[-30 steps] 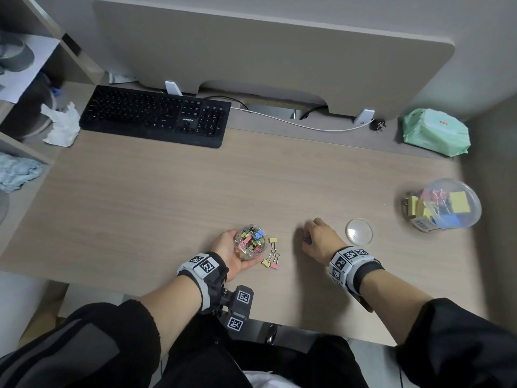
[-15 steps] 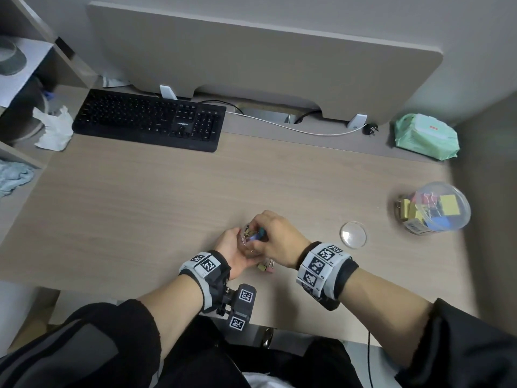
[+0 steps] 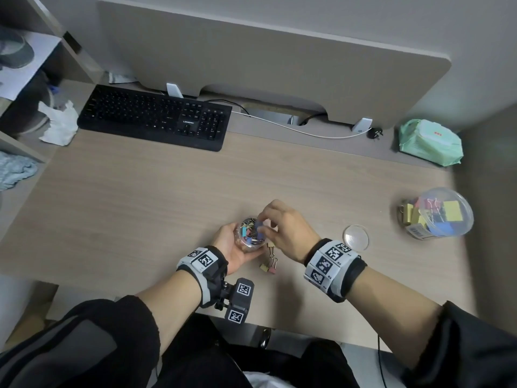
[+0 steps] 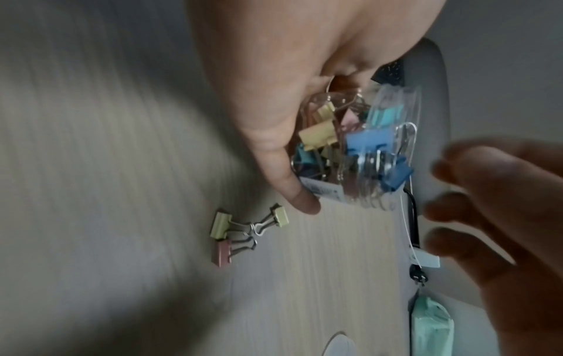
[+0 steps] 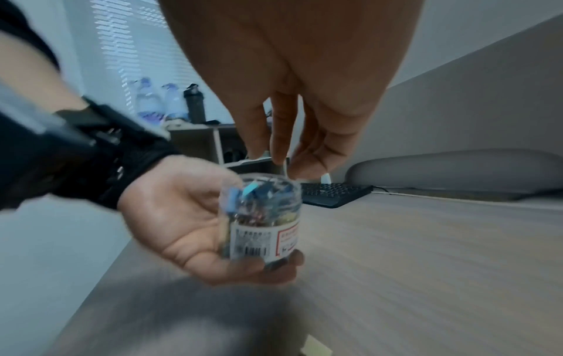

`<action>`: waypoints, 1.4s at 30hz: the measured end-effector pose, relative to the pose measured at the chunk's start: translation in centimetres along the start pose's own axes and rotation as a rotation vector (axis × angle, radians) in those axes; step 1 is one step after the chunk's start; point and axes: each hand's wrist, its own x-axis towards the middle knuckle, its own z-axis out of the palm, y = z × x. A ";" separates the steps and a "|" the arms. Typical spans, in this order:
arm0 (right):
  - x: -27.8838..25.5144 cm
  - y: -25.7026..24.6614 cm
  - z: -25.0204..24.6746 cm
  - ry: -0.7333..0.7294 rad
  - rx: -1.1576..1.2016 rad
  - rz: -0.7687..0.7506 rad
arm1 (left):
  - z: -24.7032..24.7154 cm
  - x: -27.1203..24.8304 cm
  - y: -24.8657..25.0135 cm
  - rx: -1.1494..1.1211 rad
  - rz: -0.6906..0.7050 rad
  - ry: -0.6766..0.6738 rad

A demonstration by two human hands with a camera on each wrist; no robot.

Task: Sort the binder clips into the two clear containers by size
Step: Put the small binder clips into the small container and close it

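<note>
My left hand (image 3: 231,247) grips a small clear jar (image 3: 249,236) of small coloured binder clips, held just above the desk near its front edge. My right hand (image 3: 281,229) hovers over the jar mouth with its fingers pointing down and loosely spread. A blue clip (image 4: 395,177) sits at the jar's rim, a small gap away from the right fingertips (image 4: 448,168). Three small clips (image 3: 270,260), two yellow and one pink, lie on the desk beside the jar. A large clear container (image 3: 439,214) holding big clips lies on its side at the far right.
A round clear lid (image 3: 355,238) lies between my right wrist and the large container. A black keyboard (image 3: 156,119) and a monitor stand sit at the back, with a green wipes pack (image 3: 429,142) at the back right. A shelf unit stands on the left.
My right hand picked up a blue clip from the desk, carried it left to the jar and has let it go at the mouth. The left hand kept holding the jar.
</note>
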 end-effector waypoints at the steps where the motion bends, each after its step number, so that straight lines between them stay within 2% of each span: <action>1: 0.2 0.3 -0.2 0.058 0.024 0.042 | -0.4 0.1 0.2 -0.002 -0.002 0.027; 3: 0.5 1.3 -0.4 0.104 0.035 0.141 | -1.3 0.1 0.5 -0.005 -0.001 0.085; 4: 0.6 2.0 -0.3 0.067 0.015 0.185 | -1.8 0.1 0.8 -0.007 0.000 0.108; 7: -0.4 3.6 0.6 -0.233 -0.134 0.265 | -3.0 0.2 1.2 -0.025 0.007 0.148; 9: -1.3 3.8 1.7 -0.445 -0.247 0.260 | -3.7 0.0 1.4 -0.045 0.015 0.162; 11: -2.0 3.8 3.1 -0.546 -0.362 0.209 | -4.1 -0.1 1.5 -0.054 0.018 0.165; 13: -2.3 3.7 4.4 -0.579 -0.458 0.145 | -4.4 -0.2 1.4 -0.058 0.016 0.175; 17: -2.1 3.1 5.9 -0.568 -0.494 0.089 | -4.6 -0.2 1.2 -0.069 0.004 0.189; 22: -1.6 3.2 5.8 -0.585 -0.436 0.151 | -4.5 -0.2 1.0 -0.073 0.005 0.186; 28: -1.8 4.3 6.0 -0.481 -0.346 0.269 | -4.7 -0.1 0.8 -0.047 -0.014 0.186; 35: -1.5 4.4 6.3 -0.423 -0.279 0.298 | -5.0 -0.1 0.9 -0.050 -0.016 0.196; 42: -1.3 2.4 8.5 -0.469 -0.135 0.278 | -5.3 -0.2 1.0 -0.090 -0.021 0.195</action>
